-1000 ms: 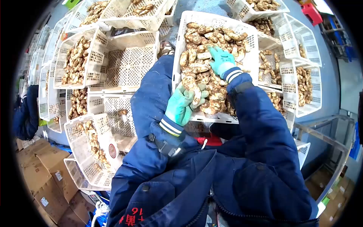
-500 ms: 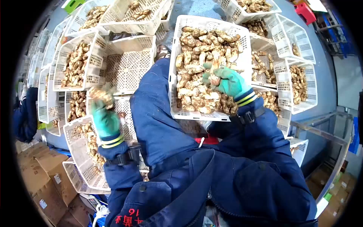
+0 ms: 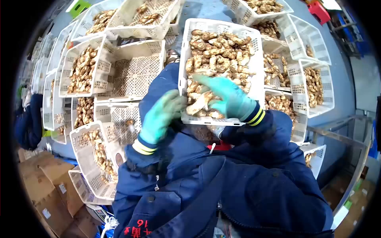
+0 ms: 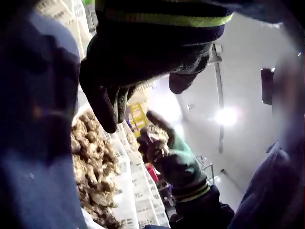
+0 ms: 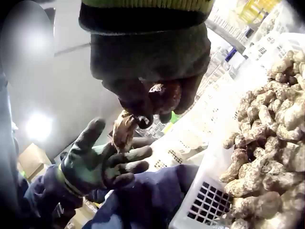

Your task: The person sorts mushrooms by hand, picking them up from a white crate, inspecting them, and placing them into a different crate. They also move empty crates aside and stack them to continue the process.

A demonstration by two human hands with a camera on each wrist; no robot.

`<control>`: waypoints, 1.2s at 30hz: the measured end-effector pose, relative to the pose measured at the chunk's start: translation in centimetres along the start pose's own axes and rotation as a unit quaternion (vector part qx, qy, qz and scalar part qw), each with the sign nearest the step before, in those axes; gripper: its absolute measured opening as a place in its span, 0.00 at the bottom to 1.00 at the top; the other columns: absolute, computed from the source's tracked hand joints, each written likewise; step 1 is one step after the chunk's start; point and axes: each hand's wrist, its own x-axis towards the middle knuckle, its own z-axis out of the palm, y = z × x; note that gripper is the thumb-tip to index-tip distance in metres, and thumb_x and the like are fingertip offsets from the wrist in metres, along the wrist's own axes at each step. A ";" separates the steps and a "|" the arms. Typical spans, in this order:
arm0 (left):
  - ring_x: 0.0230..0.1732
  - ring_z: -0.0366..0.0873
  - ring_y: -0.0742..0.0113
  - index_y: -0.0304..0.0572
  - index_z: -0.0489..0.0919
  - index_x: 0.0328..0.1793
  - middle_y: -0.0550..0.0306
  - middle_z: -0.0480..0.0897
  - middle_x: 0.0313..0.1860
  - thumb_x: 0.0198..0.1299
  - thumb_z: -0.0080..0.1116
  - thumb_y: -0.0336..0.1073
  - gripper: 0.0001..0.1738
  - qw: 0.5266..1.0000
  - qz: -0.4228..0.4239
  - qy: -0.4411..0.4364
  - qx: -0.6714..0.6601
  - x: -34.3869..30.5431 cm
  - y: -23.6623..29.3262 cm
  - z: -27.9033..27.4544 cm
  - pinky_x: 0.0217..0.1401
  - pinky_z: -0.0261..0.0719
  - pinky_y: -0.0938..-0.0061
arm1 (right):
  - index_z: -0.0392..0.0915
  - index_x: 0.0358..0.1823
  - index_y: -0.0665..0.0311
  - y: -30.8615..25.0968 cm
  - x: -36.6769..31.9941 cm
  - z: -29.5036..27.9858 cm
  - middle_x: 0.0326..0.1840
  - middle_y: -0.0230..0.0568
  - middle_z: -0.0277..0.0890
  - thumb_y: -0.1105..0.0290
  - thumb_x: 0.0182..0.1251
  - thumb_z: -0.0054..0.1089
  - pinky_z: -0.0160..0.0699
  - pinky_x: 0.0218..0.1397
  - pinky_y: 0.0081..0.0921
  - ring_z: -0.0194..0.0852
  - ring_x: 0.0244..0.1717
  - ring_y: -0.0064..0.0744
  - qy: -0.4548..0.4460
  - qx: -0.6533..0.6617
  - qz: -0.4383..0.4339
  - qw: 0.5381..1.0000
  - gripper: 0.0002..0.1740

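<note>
A white perforated crate [image 3: 254,85], heaped with knobby brown-and-cream mushrooms [image 3: 222,49], sits in front of me. Over its near part, my right hand [image 3: 234,99], in a green glove, grips a mushroom [image 3: 199,102]. The right wrist view shows that mushroom's pale stem [image 5: 124,131] sticking out below the curled fingers. My left hand [image 3: 160,117], gloved alike and blurred, hovers just off the crate's left side with nothing in it. Seen from the right wrist, the left hand [image 5: 95,164] has its fingers spread out, close to the stem's end.
To my left stand a mostly bare crate [image 3: 135,71], a crate of mushrooms [image 3: 83,71] and a tilted crate [image 3: 93,158] with a few. More crates [image 3: 313,87] are stacked at right. Cardboard boxes [image 3: 47,186] lie lower left; a metal frame [image 3: 353,170] stands at right.
The left hand held a mushroom over the left crates half a second ago; now it is back by the middle crate without it. The right hand has moved down and left with a mushroom.
</note>
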 end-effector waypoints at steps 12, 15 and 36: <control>0.64 0.68 0.51 0.36 0.77 0.61 0.39 0.71 0.63 0.70 0.45 0.54 0.29 0.962 0.168 0.066 -0.205 4.7 5.6 -10.3 0.66 0.67 0.58 | 0.70 0.68 0.57 20.3 -3.4 -5.9 0.37 0.35 0.80 0.63 0.71 0.50 0.76 0.37 0.24 0.76 0.32 0.25 0.157 -0.039 0.384 0.909 0.25; 0.71 0.67 0.52 0.36 0.73 0.66 0.40 0.69 0.70 0.72 0.40 0.60 0.34 0.963 0.199 0.113 -0.144 5.1 6.6 -10.5 0.73 0.67 0.56 | 0.65 0.72 0.49 24.3 -1.4 -6.4 0.44 0.44 0.81 0.63 0.70 0.49 0.78 0.43 0.30 0.80 0.38 0.37 -0.011 -0.181 0.466 0.866 0.28; 0.63 0.74 0.62 0.35 0.54 0.78 0.51 0.73 0.64 0.70 0.48 0.32 0.32 0.960 0.077 -0.094 -0.251 7.4 -6.1 2.8 0.67 0.72 0.69 | 0.72 0.63 0.60 3.1 -3.0 2.7 0.38 0.43 0.82 0.57 0.77 0.47 0.69 0.24 0.19 0.69 0.18 0.22 0.034 0.703 0.243 0.667 0.21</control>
